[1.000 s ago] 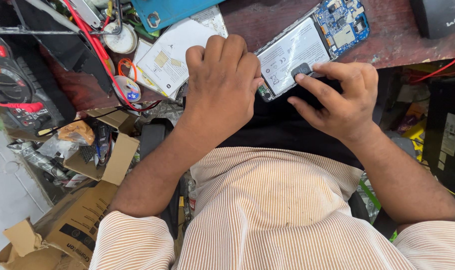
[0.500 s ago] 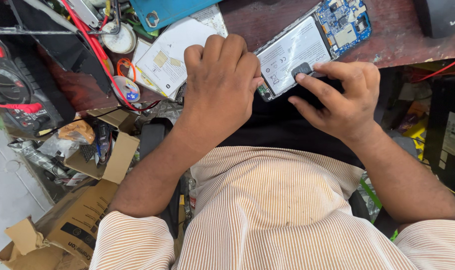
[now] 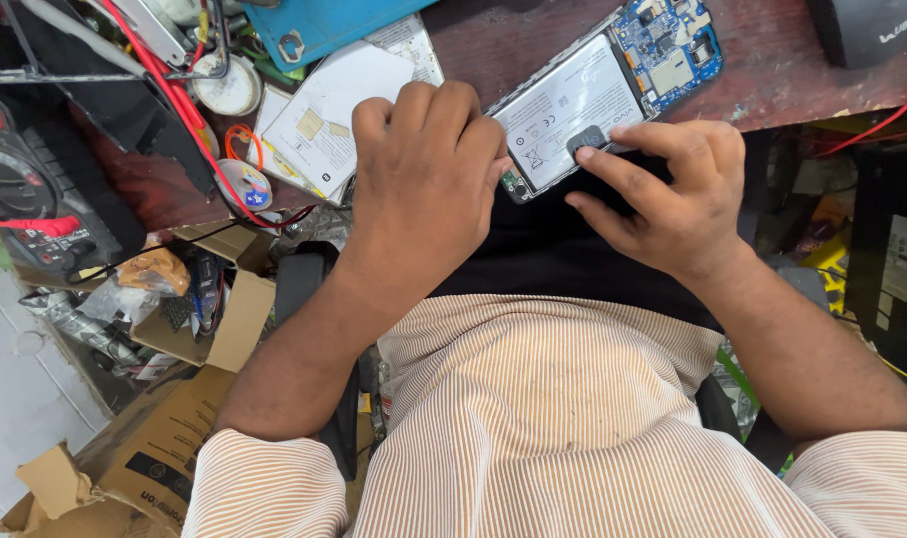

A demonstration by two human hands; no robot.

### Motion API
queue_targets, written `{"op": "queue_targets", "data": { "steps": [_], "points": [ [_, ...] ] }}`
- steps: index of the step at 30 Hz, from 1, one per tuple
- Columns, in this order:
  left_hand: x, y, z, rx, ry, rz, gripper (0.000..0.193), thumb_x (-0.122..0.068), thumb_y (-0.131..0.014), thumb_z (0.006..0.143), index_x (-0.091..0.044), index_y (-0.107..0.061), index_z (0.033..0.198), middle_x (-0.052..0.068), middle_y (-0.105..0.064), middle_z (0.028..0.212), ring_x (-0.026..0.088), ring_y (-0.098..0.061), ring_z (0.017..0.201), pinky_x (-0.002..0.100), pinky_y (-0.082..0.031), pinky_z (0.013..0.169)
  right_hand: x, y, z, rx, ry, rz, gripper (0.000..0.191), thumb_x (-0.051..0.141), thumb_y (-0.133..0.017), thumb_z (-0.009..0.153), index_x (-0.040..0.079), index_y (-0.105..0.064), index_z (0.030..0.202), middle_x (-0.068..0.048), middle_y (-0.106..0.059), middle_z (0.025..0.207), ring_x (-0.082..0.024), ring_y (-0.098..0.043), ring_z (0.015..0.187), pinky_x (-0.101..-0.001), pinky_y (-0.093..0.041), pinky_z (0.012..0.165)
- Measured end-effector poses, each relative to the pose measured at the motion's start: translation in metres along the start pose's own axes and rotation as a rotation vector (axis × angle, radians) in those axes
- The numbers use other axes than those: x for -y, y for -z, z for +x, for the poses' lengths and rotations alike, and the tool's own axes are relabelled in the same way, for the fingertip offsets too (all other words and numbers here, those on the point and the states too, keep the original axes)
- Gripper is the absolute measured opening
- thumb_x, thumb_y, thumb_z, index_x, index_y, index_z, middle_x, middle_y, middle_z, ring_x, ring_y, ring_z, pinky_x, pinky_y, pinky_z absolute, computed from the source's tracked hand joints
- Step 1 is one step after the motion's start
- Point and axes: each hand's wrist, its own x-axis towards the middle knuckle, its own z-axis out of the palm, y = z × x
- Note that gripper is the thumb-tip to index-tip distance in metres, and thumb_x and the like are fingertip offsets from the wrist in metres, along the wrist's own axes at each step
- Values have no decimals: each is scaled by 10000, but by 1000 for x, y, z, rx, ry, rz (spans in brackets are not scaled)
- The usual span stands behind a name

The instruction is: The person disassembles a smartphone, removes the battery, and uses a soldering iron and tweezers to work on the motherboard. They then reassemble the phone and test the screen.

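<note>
An opened phone (image 3: 558,105) lies at the near edge of a worn wooden bench (image 3: 772,80), with its back off. Its white battery and blue circuit board (image 3: 668,45) are showing. My left hand (image 3: 424,189) is curled over the phone's lower end and grips it; the fingers hide that corner. My right hand (image 3: 673,194) reaches in from the right. Its index finger and thumb pinch a small black piece (image 3: 585,137) that sits on the battery's lower edge.
A white card (image 3: 324,115) and a blue mat (image 3: 319,25) lie left of the phone, next to tape rolls (image 3: 229,88) and a red wire (image 3: 164,85). A multimeter (image 3: 20,194) is at far left, above cardboard boxes (image 3: 145,448). A black box (image 3: 867,30) stands at top right.
Both hands stay on the phone almost unmoved; my right fingers have shifted only slightly on the black piece.
</note>
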Motion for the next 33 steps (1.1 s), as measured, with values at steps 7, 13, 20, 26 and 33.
{"op": "queue_targets", "data": {
  "steps": [7, 13, 20, 26, 33],
  "points": [
    [-6, 3, -1, 24, -45, 161, 60, -141, -730, 929, -119, -708, 980, 25, -609, 1124, 214, -555, 1052, 444, -369, 984, -1, 2, 3, -17, 14, 7, 395, 352, -892, 925, 208, -762, 1269, -12, -620, 1286, -235, -569, 1095, -400, -423, 946],
    [-18, 11, 2, 59, -46, 191, 216, -274, -767, 933, -76, -722, 1008, 68, -632, 1187, 231, -568, 1071, 456, -370, 966, -3, 5, 8, -41, 41, 12, 382, 343, -914, 936, 196, -762, 1254, -13, -630, 1281, -210, -574, 1066, -383, -421, 924],
    [-13, 9, 5, 48, 11, 249, 487, -451, -808, 966, -24, -714, 1179, 112, -624, 1246, 269, -558, 1087, 473, -377, 924, -2, 11, 15, -53, 86, 56, 311, 287, -926, 875, 177, -788, 1132, 33, -689, 1275, -176, -573, 1000, -337, -458, 848],
    [-1, -26, 14, -130, -183, 102, 604, -616, -709, 1036, -82, -637, 1309, 228, -519, 1494, 402, -489, 1385, 553, -374, 1151, -11, 26, 12, -164, 43, 158, 180, 107, -889, 949, 95, -740, 1048, -55, -736, 1168, -230, -691, 933, -365, -518, 779],
    [10, -47, 15, -31, -172, 111, 676, -645, -688, 1037, -109, -597, 1439, 230, -495, 1515, 413, -460, 1404, 570, -349, 1172, -23, 45, 9, -170, -278, -130, 104, 58, -831, 953, 62, -779, 1043, -18, -689, 1028, -236, -644, 886, -349, -505, 767]
  ]
}}
